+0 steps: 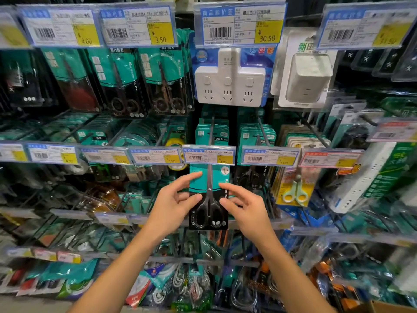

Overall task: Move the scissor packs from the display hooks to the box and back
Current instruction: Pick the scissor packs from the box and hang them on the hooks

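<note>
A teal and black scissor pack (208,195) with black-handled scissors hangs from the display hook (212,129) at the centre, under a price tag (208,155). More packs of the same kind sit behind it on the hook. My left hand (178,202) is at the pack's left edge, thumb and forefinger spread and touching it. My right hand (242,204) is at the right edge, fingers loosely spread against it. Neither hand clearly grips the pack. A corner of a cardboard box (383,307) shows at the bottom right.
Hooks crowded with goods surround the pack: travel scissors (167,86) above left, a white socket adapter (230,82) above, yellow-handled scissors (293,188) to the right. Rows of price-tag rails stick out toward me, with cables and small items below.
</note>
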`<state>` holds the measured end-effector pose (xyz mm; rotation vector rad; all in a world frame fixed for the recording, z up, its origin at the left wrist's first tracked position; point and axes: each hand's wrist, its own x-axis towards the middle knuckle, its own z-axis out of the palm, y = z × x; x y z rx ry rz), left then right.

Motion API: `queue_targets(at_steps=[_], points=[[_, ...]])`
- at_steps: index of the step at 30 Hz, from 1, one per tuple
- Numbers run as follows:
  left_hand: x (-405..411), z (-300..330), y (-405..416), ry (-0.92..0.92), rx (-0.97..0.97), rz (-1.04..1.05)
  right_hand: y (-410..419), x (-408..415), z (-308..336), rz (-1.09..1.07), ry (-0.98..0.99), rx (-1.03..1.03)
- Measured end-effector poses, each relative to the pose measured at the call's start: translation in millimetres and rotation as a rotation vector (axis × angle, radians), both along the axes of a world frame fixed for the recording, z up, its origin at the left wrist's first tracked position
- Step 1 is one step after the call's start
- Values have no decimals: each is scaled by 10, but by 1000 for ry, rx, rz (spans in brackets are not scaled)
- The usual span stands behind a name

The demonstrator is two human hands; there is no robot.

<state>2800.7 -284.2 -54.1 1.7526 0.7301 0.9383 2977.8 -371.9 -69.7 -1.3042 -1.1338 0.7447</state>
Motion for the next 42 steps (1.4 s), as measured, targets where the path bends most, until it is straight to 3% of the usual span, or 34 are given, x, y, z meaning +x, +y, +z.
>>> queue_targets(at_steps=[8, 16, 26, 34, 42], points=[[32, -189, 71, 283, 121, -36, 173, 55, -35, -60, -24, -10], [39, -105, 170, 251, 93, -40, 253, 63, 2, -68, -52, 3], [-159, 2, -7, 159, 26, -125, 40, 35, -9, 25, 54, 48], [-155, 5, -41, 176, 72, -118, -24, 13, -5, -3, 97, 52], [-96, -16, 50, 116, -30, -135, 56, 14, 24, -40, 78, 21]])
